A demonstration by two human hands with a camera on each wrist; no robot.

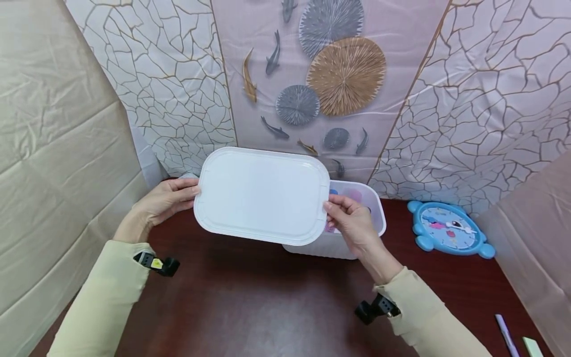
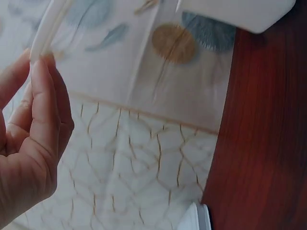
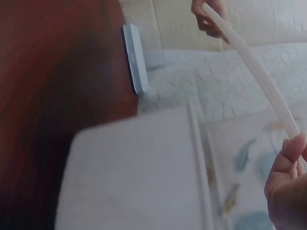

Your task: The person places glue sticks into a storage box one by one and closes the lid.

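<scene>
A white rounded-rectangle lid (image 1: 262, 196) is held up in the air between both hands, its broad face toward the head camera. My left hand (image 1: 166, 202) pinches its left edge between thumb and fingers; the left wrist view shows this lid edge (image 2: 48, 28) from the side. At the opposite edge, my right hand (image 1: 354, 223) pinches the lid with thumb and fingers. Behind and below the lid's right part stands a white plastic bin (image 1: 376, 210) without a cover, apart from the lid. Pink, purple and blue items show inside it, mostly hidden by the lid and right hand.
A light blue animal-shaped toy clock (image 1: 450, 228) lies at the right. Near the front right are a purple pen (image 1: 507, 334) and a pale green block (image 1: 532, 347). A white-and-grey object (image 2: 195, 218) sits at the table's back left edge. Patterned cloth walls surround the dark red table (image 1: 267, 307).
</scene>
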